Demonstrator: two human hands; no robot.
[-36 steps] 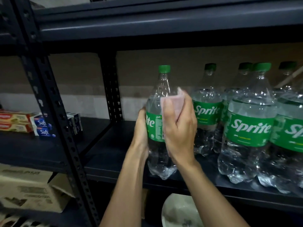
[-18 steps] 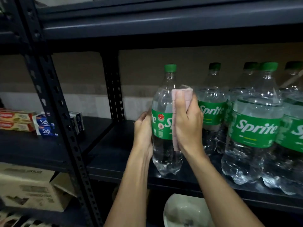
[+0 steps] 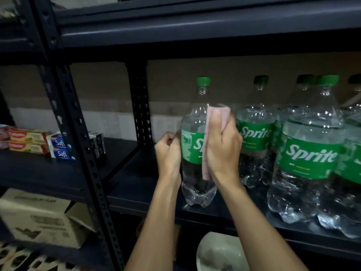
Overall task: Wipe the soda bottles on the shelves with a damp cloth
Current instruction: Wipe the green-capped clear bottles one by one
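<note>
Left hand (image 3: 169, 153) grips bottle (image 3: 197, 118) at 9 o'clock, right hand (image 3: 222, 153) clamps cloth (image 3: 206, 163) on label (image 3: 190, 145). Shelf (image 3: 136, 204) edge close: slip could topple it into 3 o'clock neighbours (image 3: 256, 137).

Grips an upright Sprite bottle (image 3: 192, 153) with the left hand (image 3: 169, 155) — presses a pink cloth (image 3: 207, 133) against its label with the right hand (image 3: 223, 153), beside other bottles (image 3: 310, 153) on the dark shelf (image 3: 136, 182).

The right hand (image 3: 222, 153) and cloth (image 3: 210, 116) hide part of the bottle (image 3: 192, 173); the left hand (image 3: 169, 153) is blurred.
</note>
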